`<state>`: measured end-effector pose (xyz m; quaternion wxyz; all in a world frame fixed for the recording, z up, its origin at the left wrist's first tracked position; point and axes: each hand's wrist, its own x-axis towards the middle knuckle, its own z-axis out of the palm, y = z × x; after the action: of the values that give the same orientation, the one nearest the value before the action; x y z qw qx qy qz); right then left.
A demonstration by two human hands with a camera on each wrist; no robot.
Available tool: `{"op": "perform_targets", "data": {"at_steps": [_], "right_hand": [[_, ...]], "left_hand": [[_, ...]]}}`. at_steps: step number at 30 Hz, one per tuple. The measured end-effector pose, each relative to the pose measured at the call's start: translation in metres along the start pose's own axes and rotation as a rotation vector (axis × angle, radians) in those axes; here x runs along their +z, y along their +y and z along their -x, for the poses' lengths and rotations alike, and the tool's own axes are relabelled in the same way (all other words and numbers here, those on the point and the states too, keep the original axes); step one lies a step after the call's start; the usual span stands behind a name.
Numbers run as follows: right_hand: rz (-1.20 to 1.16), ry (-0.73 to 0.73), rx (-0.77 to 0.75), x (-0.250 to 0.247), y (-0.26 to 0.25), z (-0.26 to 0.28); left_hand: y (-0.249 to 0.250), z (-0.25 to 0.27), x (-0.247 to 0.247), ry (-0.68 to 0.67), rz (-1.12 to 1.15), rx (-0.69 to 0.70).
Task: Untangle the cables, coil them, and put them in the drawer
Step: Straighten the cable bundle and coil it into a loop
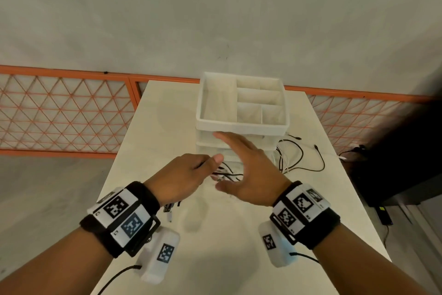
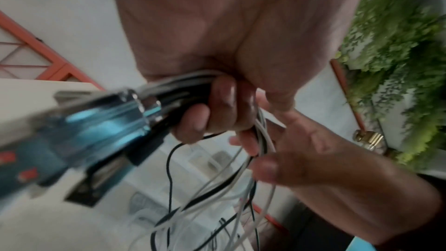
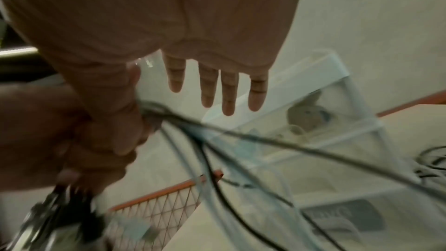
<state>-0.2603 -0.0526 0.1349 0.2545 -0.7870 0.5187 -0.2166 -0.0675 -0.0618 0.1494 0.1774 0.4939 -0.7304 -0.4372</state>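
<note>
My left hand (image 1: 203, 168) grips a bundle of black and white cables (image 1: 227, 174) just in front of the white drawer unit (image 1: 241, 125). In the left wrist view its fingers (image 2: 212, 110) curl round the cables (image 2: 241, 178), and blurred metal plugs (image 2: 144, 102) stick out past the fist. My right hand (image 1: 241, 165) hovers to the right of the bundle with straight, spread fingers (image 3: 229, 91) towards the unit (image 3: 337, 121). Its thumb lies close to the strands (image 3: 241, 135); contact is unclear. The remaining cable loops (image 1: 301, 156) trail on the table, right of the unit.
The white table (image 1: 215, 247) ends near the drawer unit's back, against an orange lattice fence (image 1: 67, 113). The unit's top tray has several bare compartments. A dark cabinet (image 1: 394, 156) stands off the table's right edge. Green foliage (image 2: 398, 45) shows in the left wrist view.
</note>
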Motion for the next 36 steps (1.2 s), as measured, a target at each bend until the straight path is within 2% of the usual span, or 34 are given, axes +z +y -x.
{"op": "perform_targets", "data": {"at_steps": [3, 5, 8, 10, 13, 14, 16, 19, 22, 24, 28, 30, 33, 36], "right_hand": [[-0.079, 0.043, -0.051, 0.013, -0.004, -0.010], [-0.167, 0.130, 0.036, 0.009, -0.005, -0.012], [-0.190, 0.217, 0.151, -0.002, -0.002, -0.012], [-0.170, 0.128, 0.141, -0.003, -0.009, -0.012], [-0.170, -0.044, 0.001, 0.008, -0.030, -0.015], [-0.194, -0.041, -0.026, 0.011, -0.034, -0.016], [-0.308, 0.056, 0.008, 0.008, -0.036, -0.020], [-0.473, 0.189, 0.106, -0.006, -0.032, -0.019], [-0.657, 0.206, 0.123, -0.015, -0.029, -0.012], [-0.741, 0.207, 0.105, -0.014, -0.028, -0.010], [-0.775, 0.204, 0.111, -0.008, -0.032, -0.007], [-0.659, 0.180, 0.095, -0.008, -0.035, -0.006], [-0.431, 0.138, 0.064, -0.004, -0.036, -0.006], [-0.385, 0.131, 0.075, 0.002, -0.037, -0.007]], "left_hand": [[0.008, 0.003, -0.004, -0.070, 0.099, 0.087], [0.000, 0.005, -0.012, -0.035, 0.044, 0.088], [-0.019, 0.006, -0.022, -0.012, -0.046, 0.013], [-0.022, 0.007, -0.022, -0.026, -0.042, 0.006], [-0.016, 0.005, -0.019, -0.037, -0.053, 0.056], [-0.014, 0.006, -0.019, -0.029, -0.044, 0.084], [-0.015, 0.008, -0.024, 0.018, 0.043, 0.116], [-0.035, 0.011, -0.028, 0.097, 0.387, 0.001], [-0.047, 0.011, -0.015, 0.004, 0.949, -0.163], [-0.042, 0.007, -0.007, -0.031, 1.245, -0.233], [-0.020, -0.005, -0.005, 0.069, 1.586, -0.342], [-0.010, -0.011, -0.010, 0.135, 1.604, -0.391], [-0.003, -0.020, -0.016, 0.267, 1.470, -0.447], [0.006, -0.021, -0.020, 0.294, 1.305, -0.463]]}}
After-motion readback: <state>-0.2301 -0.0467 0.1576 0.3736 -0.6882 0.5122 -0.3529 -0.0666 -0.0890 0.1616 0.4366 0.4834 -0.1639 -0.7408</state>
